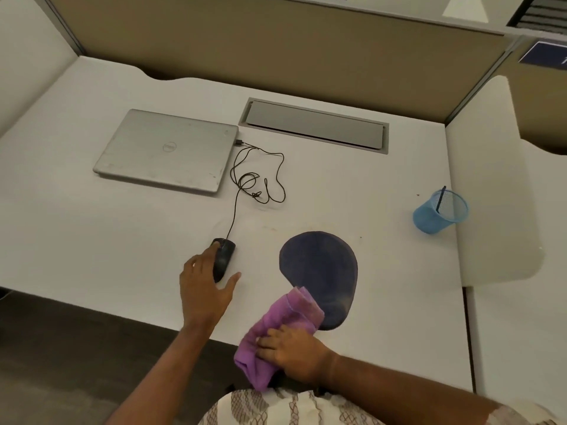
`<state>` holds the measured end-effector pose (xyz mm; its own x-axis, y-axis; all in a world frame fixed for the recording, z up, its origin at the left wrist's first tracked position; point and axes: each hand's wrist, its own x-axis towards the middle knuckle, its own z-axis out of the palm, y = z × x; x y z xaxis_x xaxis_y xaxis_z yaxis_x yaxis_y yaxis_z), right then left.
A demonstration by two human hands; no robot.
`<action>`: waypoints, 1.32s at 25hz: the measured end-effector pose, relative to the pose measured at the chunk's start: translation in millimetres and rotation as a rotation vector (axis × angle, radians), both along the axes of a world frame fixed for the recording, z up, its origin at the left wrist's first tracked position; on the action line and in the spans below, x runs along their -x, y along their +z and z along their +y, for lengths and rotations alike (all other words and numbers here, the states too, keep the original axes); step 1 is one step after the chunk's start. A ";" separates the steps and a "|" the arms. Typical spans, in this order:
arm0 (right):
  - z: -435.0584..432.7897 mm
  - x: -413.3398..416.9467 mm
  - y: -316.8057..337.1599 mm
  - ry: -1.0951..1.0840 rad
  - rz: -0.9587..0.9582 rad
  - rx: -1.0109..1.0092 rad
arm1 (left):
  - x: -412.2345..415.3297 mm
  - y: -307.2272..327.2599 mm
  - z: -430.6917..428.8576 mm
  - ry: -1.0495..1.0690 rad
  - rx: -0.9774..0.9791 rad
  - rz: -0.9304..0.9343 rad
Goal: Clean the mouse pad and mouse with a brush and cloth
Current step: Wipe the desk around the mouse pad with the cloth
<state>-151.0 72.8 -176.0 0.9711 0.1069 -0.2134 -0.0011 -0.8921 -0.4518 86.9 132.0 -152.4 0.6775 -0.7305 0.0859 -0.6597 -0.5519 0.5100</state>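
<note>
Table (92,240): white desk top with padded partition walls at its back and right edges.
Laptop (165,150): silver, lid closed, lying flat towards the back left corner.
Left hand (202,283): near the front edge, left of centre; fingers laid along the left side of the mouse, thumb spread out to the right and clear of it.
Mouse (223,256): black, flat on the table under the left fingers, well apart from the pad.
Cable (267,176): black, running from the mouse back to the laptop's right side, with loose loops beside the laptop.
Cloth (276,323): purple, bunched, at the front edge; its far end lies on the pad's near tip, its near end hangs over the table edge.
Right hand (294,351): fingers curled into the cloth, clamping it.
Mouse pad (320,265): dark blue, rounded, right of centre near the front edge.
Hatch (313,125): grey cable flap, closed, at the back centre.
Mesh cup (438,214): blue, upright by the right edge, holding one thin dark stick (441,199); what the stick is cannot be told.
</note>
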 end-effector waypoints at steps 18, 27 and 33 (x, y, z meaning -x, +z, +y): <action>-32.1 248.3 35.1 -0.810 0.237 -0.068 | 71.6 -19.9 -51.6 -0.495 -0.238 0.202; -22.5 370.8 83.2 -0.887 0.510 -0.021 | 79.3 -16.2 -70.1 -0.503 -0.214 0.211; -81.6 271.4 113.0 -1.147 0.097 -0.019 | 75.0 -17.6 -74.6 -0.510 -0.264 0.207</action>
